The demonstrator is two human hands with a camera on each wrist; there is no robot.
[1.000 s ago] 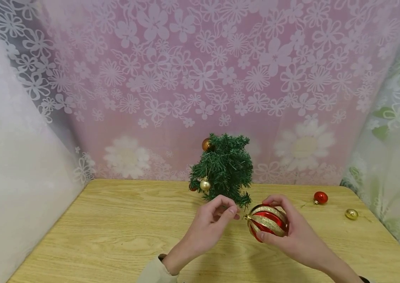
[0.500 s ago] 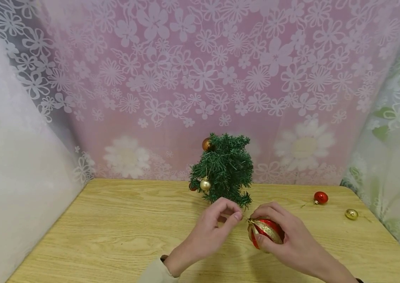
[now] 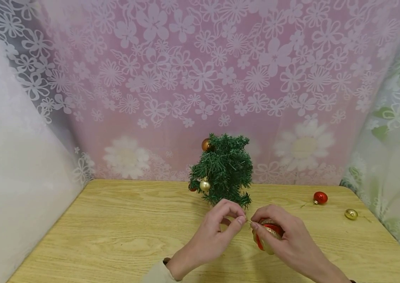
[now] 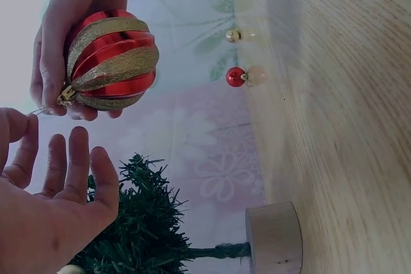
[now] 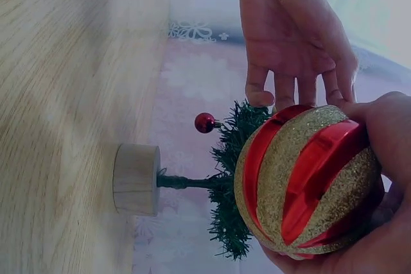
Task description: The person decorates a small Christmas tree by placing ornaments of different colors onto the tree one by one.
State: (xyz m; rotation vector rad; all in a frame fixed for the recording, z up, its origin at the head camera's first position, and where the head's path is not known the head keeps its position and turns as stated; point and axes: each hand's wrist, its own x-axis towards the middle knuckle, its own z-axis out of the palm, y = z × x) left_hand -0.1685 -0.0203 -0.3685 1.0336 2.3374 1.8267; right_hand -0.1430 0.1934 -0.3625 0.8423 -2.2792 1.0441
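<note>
A large Christmas bauble [image 4: 112, 62] with red and gold glitter stripes is in my right hand [image 3: 288, 237], whose fingers and thumb curl round it. From its gold cap a thin thread [image 4: 41, 110] runs to my left hand [image 3: 215, 234], where thumb and index finger pinch its end. In the left wrist view the other left fingers stand apart, holding nothing. Just beyond both hands is a small green Christmas tree [image 3: 226, 169]. An orange bauble [image 3: 206, 145], a pale gold one [image 3: 205, 184] and a small red one [image 5: 205, 122] hang on it.
At the right of the wooden table [image 3: 125, 224] lie a red bauble [image 3: 320, 197] and a small gold bauble [image 3: 351, 214], with threads beside them. The tree stands on a round wooden base [image 4: 276, 239]. A flowered curtain [image 3: 200, 78] hangs behind the table.
My right hand has turned the striped bauble and shifted its fingers towards the cap, covering more of it. My left hand has moved slightly right, closer to the right fingertips.
</note>
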